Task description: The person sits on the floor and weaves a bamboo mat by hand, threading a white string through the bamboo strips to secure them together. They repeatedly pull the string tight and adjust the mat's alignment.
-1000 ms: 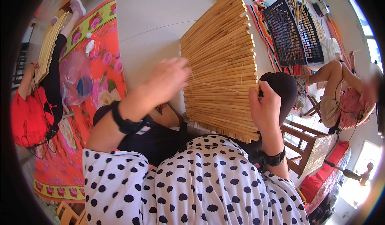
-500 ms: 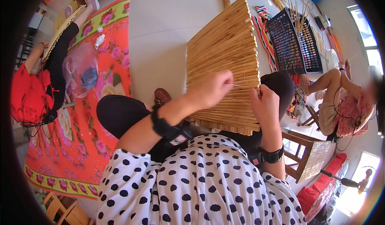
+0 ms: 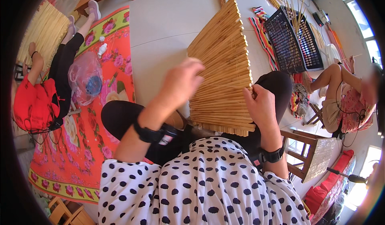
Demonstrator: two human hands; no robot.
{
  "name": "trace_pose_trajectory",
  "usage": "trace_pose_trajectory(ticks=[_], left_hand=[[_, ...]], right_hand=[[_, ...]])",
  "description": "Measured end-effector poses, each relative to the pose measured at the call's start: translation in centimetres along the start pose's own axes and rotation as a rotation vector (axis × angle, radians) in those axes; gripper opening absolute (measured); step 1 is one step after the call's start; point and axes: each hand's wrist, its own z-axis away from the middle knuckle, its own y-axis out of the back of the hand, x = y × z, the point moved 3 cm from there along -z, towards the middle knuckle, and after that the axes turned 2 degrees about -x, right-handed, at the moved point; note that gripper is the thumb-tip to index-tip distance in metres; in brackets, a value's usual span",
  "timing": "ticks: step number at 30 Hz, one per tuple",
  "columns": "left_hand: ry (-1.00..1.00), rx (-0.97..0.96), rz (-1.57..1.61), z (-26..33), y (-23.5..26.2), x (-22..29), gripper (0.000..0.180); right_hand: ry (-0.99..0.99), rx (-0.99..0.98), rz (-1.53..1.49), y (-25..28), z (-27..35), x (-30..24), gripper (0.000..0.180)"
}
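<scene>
1. Resting across your lap, the fan-shaped mat of bamboo strips (image 3: 222,72) leans away from you, its far end over the pale floor (image 3: 160,20).
2. Progress, as judged from this view: many strips already sit bound side by side from the far tip down to the near edge, so most of the panel appears made. The near rows by your right hand look like the working edge. How many strips remain, you cannot tell from here.
3. Your left hand (image 3: 182,80) is raised at the mat's left edge, fingers loosely curled and blurred. Whether it pinches a strip or thread cannot be told.
4. Your right hand (image 3: 260,106) is closed on the mat's right edge at the lower rows, thumb on top and fingers behind, steadying it.
5. The mat lies between your two hands, touching the right one and at least just beside the left.
6. Surroundings: a black plastic crate (image 3: 294,40) holding loose strips stands beyond the mat to the right. A red flowered rug (image 3: 116,64) lies to the left, where another person in red (image 3: 34,104) sits with a second mat (image 3: 44,28). A wooden stool (image 3: 309,157) stands near your right side.
</scene>
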Motion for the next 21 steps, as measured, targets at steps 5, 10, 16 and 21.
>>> trace_pose_trajectory(ticks=[5,10,16,21], left_hand=[[0.019,-0.043,0.085,-0.3,-7.3,3.2,0.038],[0.215,-0.232,0.138,0.9,-5.9,1.4,0.016],[0.352,-0.239,0.625,3.0,-0.9,-0.4,0.005],[0.297,0.023,1.348,4.1,-1.2,0.1,0.027]], right_hand=[[0.079,-0.041,-0.247,-1.0,0.7,-0.1,0.029],[0.089,-0.216,-0.524,-1.2,1.0,-0.6,0.039],[0.182,-0.366,-0.801,-3.1,0.9,-0.8,0.034],[0.171,-0.444,-0.775,-4.9,0.6,0.5,0.031]])
